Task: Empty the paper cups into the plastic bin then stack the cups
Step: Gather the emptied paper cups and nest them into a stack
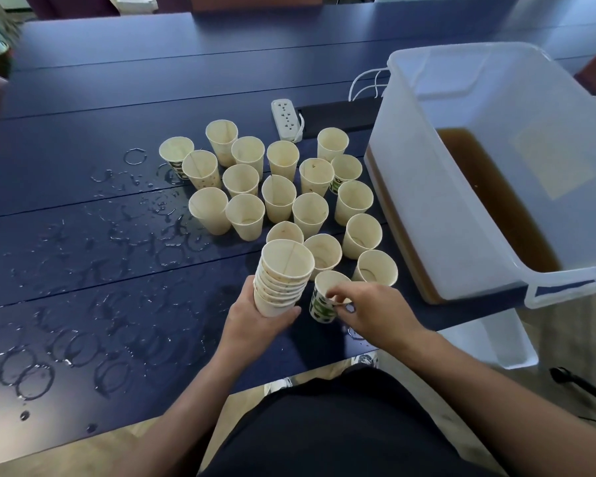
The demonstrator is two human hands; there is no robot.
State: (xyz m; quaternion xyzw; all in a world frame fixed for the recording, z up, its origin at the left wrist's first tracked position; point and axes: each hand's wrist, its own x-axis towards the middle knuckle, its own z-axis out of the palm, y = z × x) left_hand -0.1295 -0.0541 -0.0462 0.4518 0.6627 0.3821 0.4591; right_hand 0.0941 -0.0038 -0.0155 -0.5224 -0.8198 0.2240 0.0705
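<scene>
My left hand [255, 318] grips a stack of several nested paper cups [283, 277] from below, just above the dark blue table [83, 98]. Right beside it, my right hand [369, 308] pinches the rim of a single paper cup [322, 304] with a green print, which stands near the table's front edge. Beyond the hands stand several empty cream paper cups [276, 187], upright and close together. The translucent plastic bin [496, 166] sits at the right, with brown liquid [496, 201] in its bottom.
Wet rings and droplets [83, 304] cover the left and front of the table. A white power strip [286, 118] with its cable lies behind the cups, next to the bin. A second white container [496, 339] stands on the floor under the table's right end.
</scene>
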